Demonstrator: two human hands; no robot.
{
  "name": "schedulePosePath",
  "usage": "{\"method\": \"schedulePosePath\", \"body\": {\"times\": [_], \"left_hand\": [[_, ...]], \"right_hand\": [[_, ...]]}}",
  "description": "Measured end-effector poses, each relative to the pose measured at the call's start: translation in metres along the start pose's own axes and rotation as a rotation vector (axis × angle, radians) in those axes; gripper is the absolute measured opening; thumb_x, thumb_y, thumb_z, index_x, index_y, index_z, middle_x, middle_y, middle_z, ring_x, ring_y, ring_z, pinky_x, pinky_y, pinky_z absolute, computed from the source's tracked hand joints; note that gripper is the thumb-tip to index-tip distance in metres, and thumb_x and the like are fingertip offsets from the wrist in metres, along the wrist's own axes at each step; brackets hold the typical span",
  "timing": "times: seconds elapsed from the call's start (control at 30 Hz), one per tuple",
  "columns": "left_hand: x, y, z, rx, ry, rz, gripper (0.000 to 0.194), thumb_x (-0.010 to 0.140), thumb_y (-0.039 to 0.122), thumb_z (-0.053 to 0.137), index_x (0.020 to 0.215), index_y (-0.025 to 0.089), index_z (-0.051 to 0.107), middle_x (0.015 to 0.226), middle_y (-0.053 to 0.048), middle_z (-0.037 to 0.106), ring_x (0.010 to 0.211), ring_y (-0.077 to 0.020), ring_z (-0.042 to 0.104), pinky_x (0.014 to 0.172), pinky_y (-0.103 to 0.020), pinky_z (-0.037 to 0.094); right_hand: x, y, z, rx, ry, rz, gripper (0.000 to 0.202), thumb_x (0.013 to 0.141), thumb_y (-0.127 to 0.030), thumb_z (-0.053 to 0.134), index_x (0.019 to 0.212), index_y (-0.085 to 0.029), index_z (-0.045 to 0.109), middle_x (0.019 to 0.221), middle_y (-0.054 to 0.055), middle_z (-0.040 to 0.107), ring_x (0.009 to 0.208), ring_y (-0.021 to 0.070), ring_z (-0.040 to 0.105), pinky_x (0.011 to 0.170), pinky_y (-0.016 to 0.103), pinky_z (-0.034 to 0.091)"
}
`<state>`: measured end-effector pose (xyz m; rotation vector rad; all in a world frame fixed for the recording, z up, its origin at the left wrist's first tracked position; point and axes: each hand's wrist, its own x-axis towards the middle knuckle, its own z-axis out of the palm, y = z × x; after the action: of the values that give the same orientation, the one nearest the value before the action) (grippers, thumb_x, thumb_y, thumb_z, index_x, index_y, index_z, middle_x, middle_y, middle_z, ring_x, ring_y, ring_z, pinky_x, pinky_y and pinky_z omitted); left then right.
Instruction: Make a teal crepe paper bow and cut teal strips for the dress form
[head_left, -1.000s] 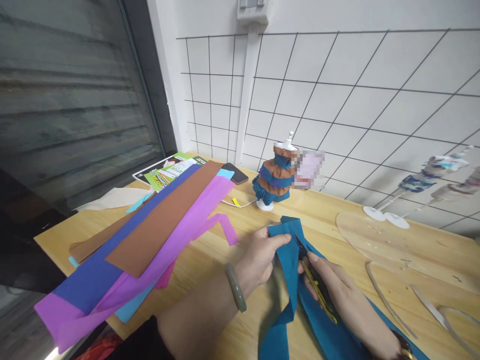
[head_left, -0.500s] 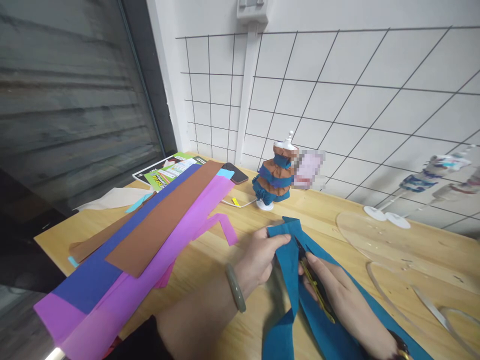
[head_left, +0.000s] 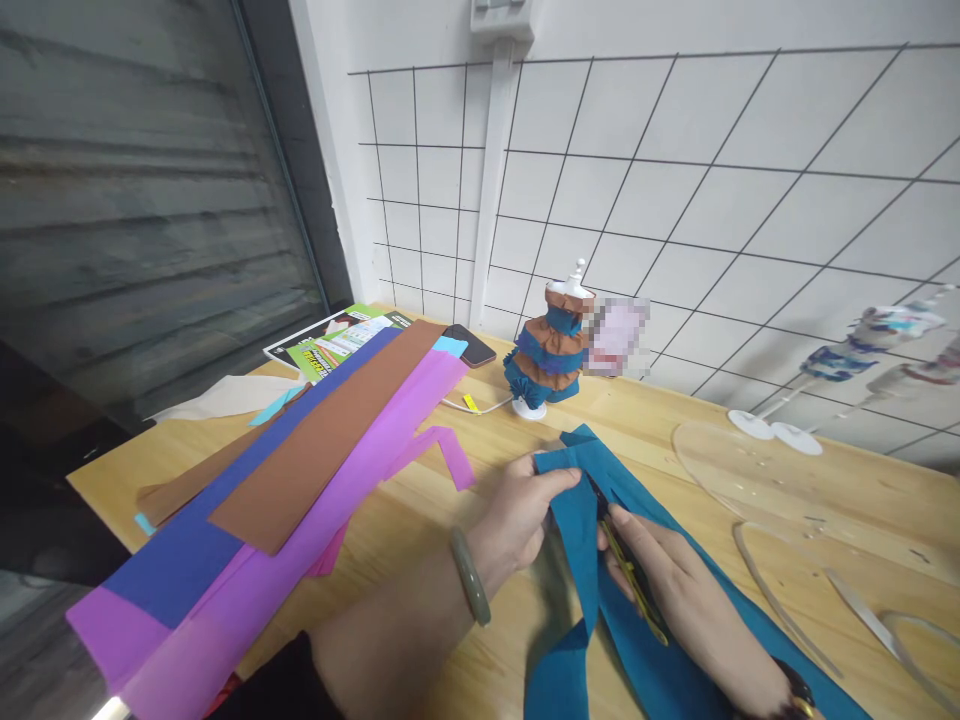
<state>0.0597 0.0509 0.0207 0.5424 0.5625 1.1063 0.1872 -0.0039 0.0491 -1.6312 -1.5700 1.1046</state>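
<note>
My left hand (head_left: 525,510) pinches the folded top of a teal crepe strip (head_left: 576,560) between thumb and fingers. A loose length of that strip hangs down and curls near the bottom edge. Wrapped round small scissors (head_left: 634,585) with yellow handles, my right hand (head_left: 675,580) is closed just right of the strip. The dark blades point up and left at the teal paper by my left thumb. A wider teal sheet (head_left: 720,560) runs under my right hand toward the lower right.
Brown, blue and purple paper strips (head_left: 330,440) lie across the left of the table. Behind my hands stands a small dress form (head_left: 551,345) in ruffled brown and teal. A phone (head_left: 472,345) lies at the back; clear plastic (head_left: 750,480) and two more stands are at right.
The folded top end of the teal paper has shifted slightly left and up. Both hands and the scissors stay almost where they were.
</note>
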Motion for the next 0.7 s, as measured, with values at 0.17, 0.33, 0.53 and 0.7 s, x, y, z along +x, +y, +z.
{"method": "schedulePosePath", "body": {"times": [0.17,0.33,0.53,0.7], "left_hand": [[-0.0007,0.0010,0.0010,-0.013,0.024,-0.009,0.026,0.058,0.020,0.073,0.082,0.012,0.065,0.075,-0.005,0.066,0.069,-0.0155,0.059,0.069,-0.028,0.042],[-0.0008,0.0020,0.0008,-0.023,0.014,-0.025,0.023,0.059,0.020,0.072,0.079,0.012,0.064,0.073,-0.004,0.064,0.065,-0.0132,0.058,0.069,-0.027,0.041],[0.0005,-0.0004,-0.0007,-0.015,0.002,-0.041,0.020,0.061,0.019,0.070,0.078,0.012,0.063,0.070,-0.004,0.063,0.062,-0.0126,0.056,0.065,-0.026,0.041],[0.0004,-0.0018,-0.0007,-0.002,-0.003,-0.030,0.019,0.062,0.020,0.070,0.078,0.012,0.063,0.070,-0.004,0.064,0.063,-0.0134,0.056,0.067,-0.027,0.041]], "right_hand": [[0.0014,0.0022,-0.0003,0.040,-0.029,0.002,0.042,0.084,-0.056,0.036,0.066,-0.022,0.053,0.046,-0.003,0.048,0.044,0.0137,0.046,0.045,0.023,0.040],[0.0013,0.0026,-0.0004,0.034,-0.067,0.010,0.042,0.086,-0.054,0.033,0.066,-0.021,0.049,0.046,-0.004,0.045,0.044,0.0127,0.043,0.047,0.023,0.038],[0.0031,0.0044,0.0003,0.008,-0.068,-0.007,0.044,0.086,-0.055,0.029,0.065,-0.021,0.048,0.045,-0.004,0.044,0.045,0.0129,0.043,0.050,0.024,0.038],[0.0038,0.0053,-0.0001,-0.007,-0.063,-0.024,0.044,0.087,-0.054,0.030,0.063,-0.021,0.048,0.045,-0.004,0.045,0.046,0.0129,0.045,0.052,0.024,0.039]]}}
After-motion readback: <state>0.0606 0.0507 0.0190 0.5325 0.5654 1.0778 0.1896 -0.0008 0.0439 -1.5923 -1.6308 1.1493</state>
